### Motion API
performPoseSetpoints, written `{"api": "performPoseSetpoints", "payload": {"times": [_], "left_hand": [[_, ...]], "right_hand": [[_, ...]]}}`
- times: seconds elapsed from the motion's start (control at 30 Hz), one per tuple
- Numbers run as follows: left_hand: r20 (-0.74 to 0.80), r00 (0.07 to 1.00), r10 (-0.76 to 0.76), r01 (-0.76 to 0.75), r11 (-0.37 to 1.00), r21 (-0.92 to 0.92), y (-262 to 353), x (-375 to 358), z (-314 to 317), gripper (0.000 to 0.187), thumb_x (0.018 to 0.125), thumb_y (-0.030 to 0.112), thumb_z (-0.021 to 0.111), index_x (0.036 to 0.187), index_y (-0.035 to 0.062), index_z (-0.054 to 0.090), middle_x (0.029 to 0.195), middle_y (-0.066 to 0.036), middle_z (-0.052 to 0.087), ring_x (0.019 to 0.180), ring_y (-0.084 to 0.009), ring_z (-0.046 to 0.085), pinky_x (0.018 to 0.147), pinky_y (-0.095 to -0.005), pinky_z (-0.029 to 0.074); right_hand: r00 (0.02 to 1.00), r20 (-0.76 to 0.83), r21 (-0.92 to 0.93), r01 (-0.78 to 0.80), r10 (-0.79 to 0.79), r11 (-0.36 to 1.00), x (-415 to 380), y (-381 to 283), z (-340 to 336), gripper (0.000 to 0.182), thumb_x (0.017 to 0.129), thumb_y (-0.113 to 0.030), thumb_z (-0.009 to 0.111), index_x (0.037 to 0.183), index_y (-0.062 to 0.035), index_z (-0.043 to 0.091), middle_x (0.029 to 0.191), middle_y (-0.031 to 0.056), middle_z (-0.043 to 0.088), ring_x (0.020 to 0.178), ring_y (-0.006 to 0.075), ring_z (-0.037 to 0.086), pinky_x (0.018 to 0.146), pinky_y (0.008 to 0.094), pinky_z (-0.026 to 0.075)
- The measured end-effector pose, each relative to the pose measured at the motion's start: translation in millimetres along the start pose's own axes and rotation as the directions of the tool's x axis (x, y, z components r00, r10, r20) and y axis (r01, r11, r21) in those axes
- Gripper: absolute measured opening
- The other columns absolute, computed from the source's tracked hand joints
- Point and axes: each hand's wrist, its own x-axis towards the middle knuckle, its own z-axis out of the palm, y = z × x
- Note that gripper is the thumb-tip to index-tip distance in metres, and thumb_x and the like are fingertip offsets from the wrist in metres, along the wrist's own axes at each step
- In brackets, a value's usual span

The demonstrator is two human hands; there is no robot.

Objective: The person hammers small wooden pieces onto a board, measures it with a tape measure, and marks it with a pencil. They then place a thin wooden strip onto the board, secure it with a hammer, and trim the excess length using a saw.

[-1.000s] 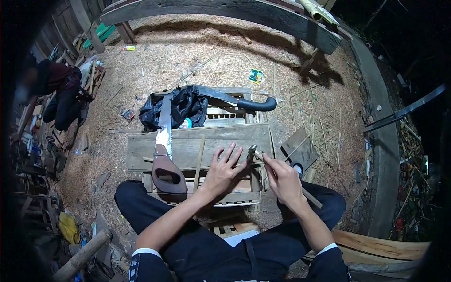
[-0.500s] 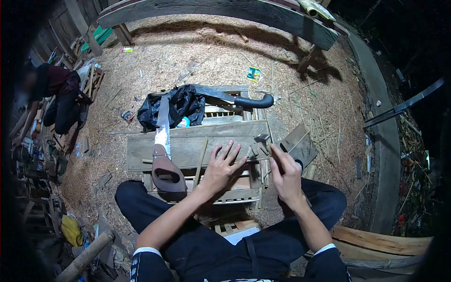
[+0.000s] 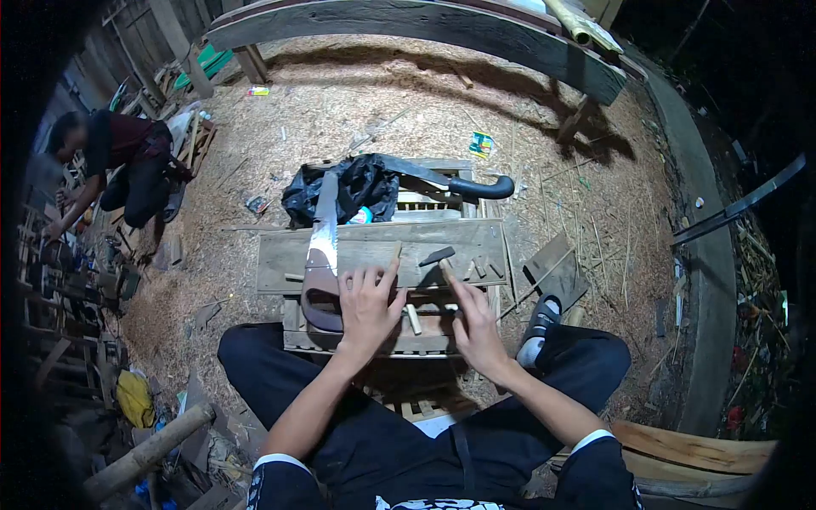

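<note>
My left hand lies over the near edge of the plank beside the saw handle, its fingers stretched forward. A thin wooden stick pokes out past its index finger; the hand hides whatever lies below. My right hand holds a hammer by its pale handle, with the dark hammer head over the plank. Small wood pegs lie to the right of the head. The handsaw rests across the plank on the left. Below the plank, between my hands, is a short pale wood piece.
The plank lies on a slatted wooden crate. Behind it are a black plastic bag and a dark-handled blade. A loose board lies right, near my sandalled foot. Another person crouches at left.
Both hands have shifted left over the plank, the hammer moving along with my right hand. My left hand now covers most of the stick. The view has swung slightly left.
</note>
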Motion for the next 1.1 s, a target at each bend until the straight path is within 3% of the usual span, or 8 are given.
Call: {"api": "performPoseSetpoints", "payload": {"times": [0.2,0.27,0.4,0.5,0.73,1.0,1.07,1.1], "left_hand": [[-0.029,0.999,-0.034,0.029,0.988,-0.154,-21.8,-16.6,11.7,0.050,0.089,0.014,0.072,0.138,0.0095,0.065,0.105,-0.015,0.067,0.097,-0.0337,0.066,0.094,-0.0461,0.044],[-0.018,0.999,-0.031,0.026,0.970,-0.241,-25.7,-14.8,5.5,0.047,0.088,0.012,0.071,0.134,0.0083,0.068,0.106,-0.015,0.068,0.096,-0.0345,0.066,0.092,-0.0456,0.046],[-0.006,0.998,-0.069,0.063,0.936,-0.346,-26.5,-18.8,-6.4,0.045,0.087,0.011,0.072,0.131,0.0072,0.071,0.107,-0.015,0.068,0.096,-0.0350,0.066,0.090,-0.0457,0.049],[-0.048,0.993,0.109,-0.119,0.937,-0.327,-22.7,-22.7,-12.6,0.048,0.084,0.011,0.076,0.132,0.0093,0.072,0.106,-0.010,0.068,0.096,-0.0318,0.064,0.090,-0.0450,0.050],[0.066,0.964,0.259,-0.228,0.924,-0.306,-3.5,-30.7,-9.5,0.055,0.081,0.008,0.080,0.135,0.0143,0.072,0.110,-0.009,0.067,0.099,-0.0301,0.064,0.092,-0.0417,0.050],[0.141,0.946,0.290,-0.232,0.916,-0.326,-9.6,-29.3,-11.9,0.039,0.087,0.011,0.079,0.125,0.0111,0.074,0.111,-0.008,0.069,0.105,-0.0269,0.066,0.092,-0.0414,0.049],[0.156,0.956,0.249,-0.188,0.926,-0.328,-9.6,-29.5,-17.3,0.036,0.087,0.012,0.079,0.124,0.0109,0.075,0.112,-0.008,0.070,0.107,-0.0276,0.066,0.095,-0.0416,0.048],[0.107,0.965,0.241,-0.196,0.927,-0.320,-10.8,-27.5,-21.6,0.036,0.088,0.013,0.079,0.123,0.0110,0.075,0.112,-0.008,0.071,0.108,-0.0278,0.066,0.096,-0.0416,0.048]], "right_hand": [[0.997,0.020,0.030,0.068,-0.069,0.997,-2.3,-11.1,25.7,0.071,0.089,0.009,0.057,0.158,-0.0035,0.044,0.139,0.0276,0.055,0.130,0.0440,0.057,0.109,0.0468,0.048],[0.996,0.080,-0.019,-0.046,0.047,0.999,-8.1,-5.5,18.0,0.068,0.089,0.002,0.064,0.154,-0.0058,0.048,0.131,0.0242,0.061,0.123,0.0413,0.063,0.102,0.0464,0.052],[0.971,0.212,-0.160,0.141,-0.106,0.977,-13.9,20.8,-2.2,0.053,0.085,-0.006,0.077,0.135,-0.0068,0.062,0.116,0.0166,0.069,0.103,0.0384,0.070,0.087,0.0457,0.058],[0.949,0.236,-0.152,0.249,-0.209,0.957,-15.0,33.2,-7.5,0.047,0.082,-0.007,0.080,0.127,-0.0062,0.067,0.113,0.0156,0.071,0.100,0.0373,0.072,0.084,0.0441,0.059],[0.927,0.292,-0.054,0.262,-0.236,0.963,-8.9,39.0,-27.3,0.047,0.077,-0.008,0.086,0.122,-0.0043,0.073,0.106,0.0154,0.077,0.088,0.0312,0.077,0.077,0.0390,0.062],[0.797,0.371,-0.089,0.541,-0.476,0.836,-0.2,31.4,8.0,0.047,0.079,-0.010,0.078,0.125,-0.0070,0.067,0.126,0.0090,0.069,0.114,0.0295,0.069,0.094,0.0423,0.058],[0.693,0.333,-0.304,0.721,-0.639,0.623,2.3,29.6,17.3,0.046,0.080,-0.011,0.078,0.125,-0.0074,0.068,0.121,0.0080,0.070,0.114,0.0267,0.067,0.097,0.0422,0.055],[0.716,0.316,-0.304,0.698,-0.623,0.648,1.5,25.2,18.6,0.042,0.084,-0.014,0.077,0.125,-0.0092,0.069,0.121,0.0081,0.069,0.118,0.0259,0.066,0.100,0.0424,0.052]]}}
